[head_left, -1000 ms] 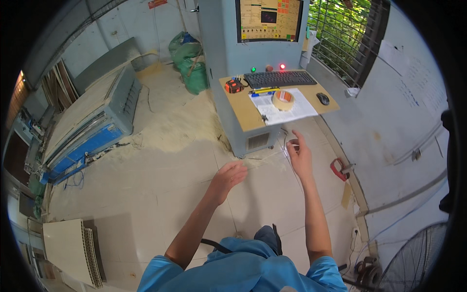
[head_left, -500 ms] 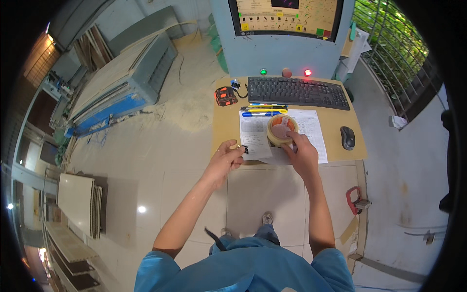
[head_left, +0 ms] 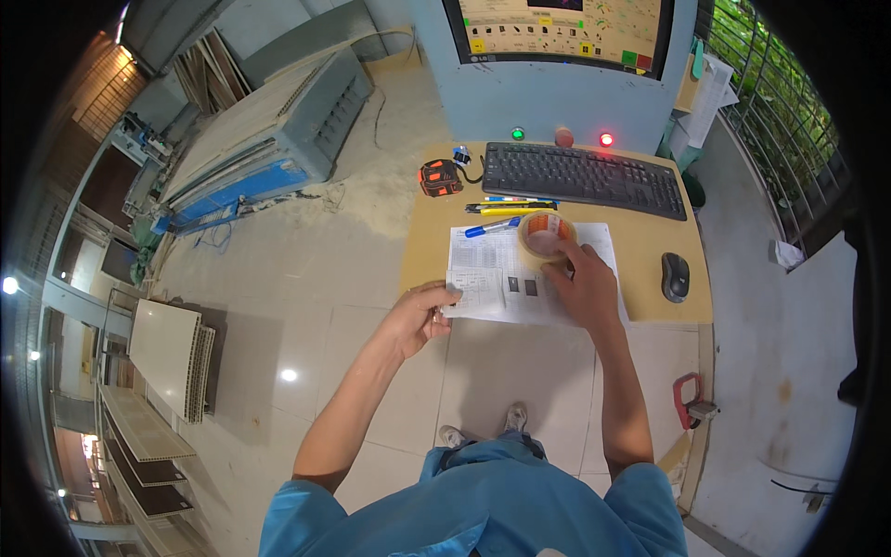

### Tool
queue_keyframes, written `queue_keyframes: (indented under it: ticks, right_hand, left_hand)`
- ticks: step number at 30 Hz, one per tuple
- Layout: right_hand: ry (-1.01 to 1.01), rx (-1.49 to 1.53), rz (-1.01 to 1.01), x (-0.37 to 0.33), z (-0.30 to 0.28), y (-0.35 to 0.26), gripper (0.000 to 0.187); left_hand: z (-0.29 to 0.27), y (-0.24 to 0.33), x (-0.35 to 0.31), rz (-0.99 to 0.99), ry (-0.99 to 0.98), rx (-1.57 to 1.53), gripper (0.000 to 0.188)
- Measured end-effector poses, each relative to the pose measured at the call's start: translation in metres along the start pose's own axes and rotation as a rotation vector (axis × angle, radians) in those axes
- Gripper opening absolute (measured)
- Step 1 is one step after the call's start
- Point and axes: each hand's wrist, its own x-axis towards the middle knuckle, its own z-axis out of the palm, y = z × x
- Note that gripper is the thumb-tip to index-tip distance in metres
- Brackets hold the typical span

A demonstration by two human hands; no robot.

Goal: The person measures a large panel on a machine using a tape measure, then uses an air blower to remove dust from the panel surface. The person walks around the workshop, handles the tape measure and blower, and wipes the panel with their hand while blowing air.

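Pale floor tiles (head_left: pixel 278 325) surround a grey-blue cabinet (head_left: pixel 538 102) in the head view, the only view submitted. From its front extends a wooden shelf (head_left: pixel 650 288), below a lit screen (head_left: pixel 566 35). We record a larger printed sheet (head_left: pixel 487 252) on the shelf, with a smaller sheet (head_left: pixel 478 290) over its near left corner.

We find the left hand (head_left: pixel 415 320) just off the shelf's near edge, thumb above and fingers below, pinched on the left edge of the smaller sheet. That sheet extends rightward from the grip; its longer side appears to run left to right.

We find the right hand (head_left: pixel 590 283) over the right half of the larger sheet, thumb and forefinger closed on the near right rim of a roll of tape (head_left: pixel 549 223). The roll lies ahead and slightly left of that hand, its opening facing up; being round, it offers no long axis. We cannot tell whether it is raised off the paper. Of the two hands, the right is clearly the nearer to it.

We note a blue pen (head_left: pixel 492 227) just left of the roll, pointing toward it, a keyboard (head_left: pixel 585 178) beyond and a mouse (head_left: pixel 676 277) to the right.
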Motion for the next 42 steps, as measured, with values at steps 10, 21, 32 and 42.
queue_keyframes:
  ticks: [10,21,32,42]
  right_hand:
    - [-0.039,0.017,0.057,0.009,-0.007,-0.016,0.030]
    - [-0.121,0.065,-0.018,0.006,0.013,-0.044,0.029]
    - [0.086,-0.228,0.018,-0.006,0.016,-0.016,0.032]
    - [0.228,-0.043,-0.031,-0.007,0.001,-0.069,0.030]
  left_hand:
    - [-0.028,-0.020,-0.035,-0.048,-0.019,0.117,0.033]
    - [-0.041,-0.011,-0.023,-0.018,-0.041,-0.050,0.025]
    - [-0.060,-0.029,-0.038,0.022,-0.025,0.172,0.039]
    - [-0.034,-0.038,-0.007,0.386,0.163,0.710,0.053]
